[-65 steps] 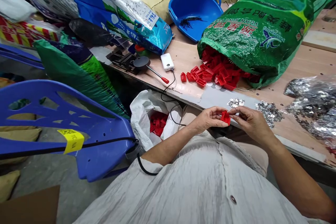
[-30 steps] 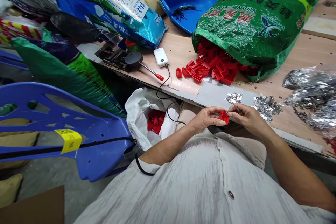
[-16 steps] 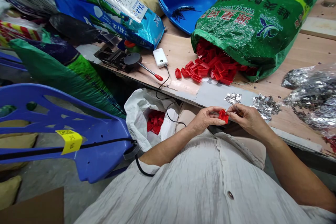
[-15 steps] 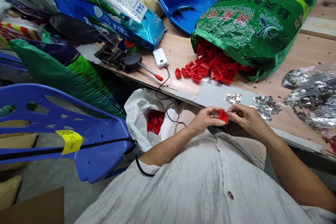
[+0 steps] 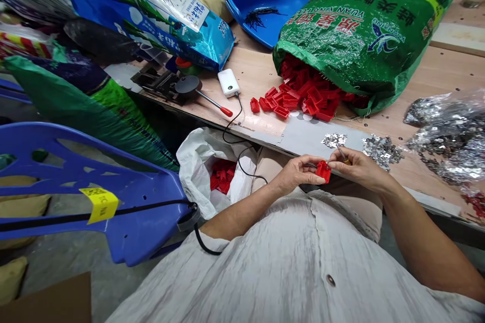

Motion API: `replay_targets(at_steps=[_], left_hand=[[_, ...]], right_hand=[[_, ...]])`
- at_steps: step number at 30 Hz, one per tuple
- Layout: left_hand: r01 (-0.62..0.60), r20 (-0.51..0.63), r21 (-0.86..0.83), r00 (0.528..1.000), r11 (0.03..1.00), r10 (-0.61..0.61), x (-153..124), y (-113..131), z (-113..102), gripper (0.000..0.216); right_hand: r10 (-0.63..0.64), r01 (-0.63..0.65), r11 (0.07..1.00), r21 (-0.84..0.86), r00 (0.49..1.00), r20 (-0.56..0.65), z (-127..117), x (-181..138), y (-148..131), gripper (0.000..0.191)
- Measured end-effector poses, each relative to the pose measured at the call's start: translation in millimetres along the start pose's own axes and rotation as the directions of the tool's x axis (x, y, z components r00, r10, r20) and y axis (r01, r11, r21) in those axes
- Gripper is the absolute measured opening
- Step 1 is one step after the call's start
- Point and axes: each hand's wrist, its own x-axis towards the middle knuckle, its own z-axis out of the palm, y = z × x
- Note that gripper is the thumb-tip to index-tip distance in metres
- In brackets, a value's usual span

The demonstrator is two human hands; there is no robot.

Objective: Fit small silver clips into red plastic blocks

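My left hand (image 5: 297, 174) pinches a small red plastic piece (image 5: 323, 170) in front of my belly, just below the table edge. My right hand (image 5: 356, 167) meets it from the right, fingers closed on a thin metal pin (image 5: 341, 153) that pokes up beside the red piece. A heap of the same red pieces (image 5: 301, 98) spills from the mouth of a green sack (image 5: 364, 35) on the wooden table. Small piles of shiny metal parts (image 5: 381, 149) lie just beyond my right hand.
A white bag with red pieces (image 5: 217, 174) hangs below the table (image 5: 261, 75) to my left. A blue basin (image 5: 265, 0), a white power bank (image 5: 228, 83) with its cable, a red-tipped tool (image 5: 189, 88), a blue sack (image 5: 151, 5) and a blue plastic chair (image 5: 94, 186) surround the spot.
Both hands stay together on the red piece. The right hand's fingers have shifted a little, and the metal pin now shows above them. The view has tilted slightly.
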Motion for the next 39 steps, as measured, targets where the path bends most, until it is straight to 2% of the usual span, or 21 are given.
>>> replay_targets(at_steps=[5, 11, 13, 15, 17, 20, 21, 23, 27, 30, 36, 39], left_hand=[[-0.066, 0.055, 0.083, 0.997, 0.994, 0.061, 1.0, 4.0, -0.9, 0.056], [-0.07, 0.089, 0.119, 0.994, 0.99, 0.06, 4.2, 3.8, -3.2, 0.056], [-0.066, 0.081, 0.15, 0.995, 0.987, 0.055, 4.0, 3.7, -2.5, 0.059], [-0.119, 0.057, 0.222, 0.992, 0.968, 0.109, 3.1, 4.4, -0.8, 0.056], [-0.261, 0.056, 0.359, 0.964, 0.896, 0.259, 1.9, 5.2, 1.3, 0.051], [-0.468, 0.138, 0.599, 0.86, 0.65, 0.492, 0.7, 4.0, 3.2, 0.045], [-0.494, 0.168, 0.659, 0.832, 0.567, 0.529, 0.5, 2.6, 3.3, 0.043], [-0.498, 0.205, 0.741, 0.806, 0.45, 0.555, 0.4, -1.6, 2.9, 0.034], [-0.508, 0.262, 0.789, 0.788, 0.346, 0.557, 0.9, -10.3, 1.6, 0.028], [-0.505, 0.246, 0.785, 0.786, 0.358, 0.568, 1.8, -11.4, 0.8, 0.027], [-0.432, 0.12, 0.741, 0.839, 0.514, 0.531, 2.1, -4.9, -0.7, 0.026], [-0.416, 0.097, 0.744, 0.842, 0.523, 0.531, 1.7, -4.7, -2.6, 0.026]], right_hand=[[0.001, -0.001, 1.0, -0.011, 1.0, 0.018, 5.7, -0.5, -3.6, 0.041], [-0.05, 0.047, 0.996, -0.071, 0.997, -0.051, 10.6, -1.8, 7.7, 0.032], [-0.043, 0.042, 0.999, -0.022, 0.996, -0.077, 14.1, -3.4, 12.9, 0.03], [-0.017, 0.025, 0.998, 0.065, 0.991, -0.132, 19.5, -5.6, 18.1, 0.031], [0.014, 0.017, 0.989, 0.147, 0.978, -0.21, 26.3, -8.5, 23.2, 0.033], [0.021, 0.037, 0.982, 0.185, 0.953, -0.303, 37.7, -13.3, 30.2, 0.033], [0.015, 0.046, 0.982, 0.181, 0.948, -0.319, 41.1, -14.5, 32.1, 0.033], [0.011, 0.048, 0.984, 0.171, 0.945, -0.327, 46.3, -15.9, 35.5, 0.033], [0.05, 0.008, 0.982, 0.19, 0.954, -0.297, 49.0, -14.2, 38.9, 0.035], [0.051, 0.004, 0.981, 0.194, 0.959, -0.278, 46.7, -12.0, 37.1, 0.036], [0.097, -0.041, 0.976, 0.214, 0.962, -0.256, 42.5, -11.3, 29.6, 0.038], [0.131, -0.073, 0.972, 0.225, 0.957, -0.257, 42.5, -12.4, 28.3, 0.041]])
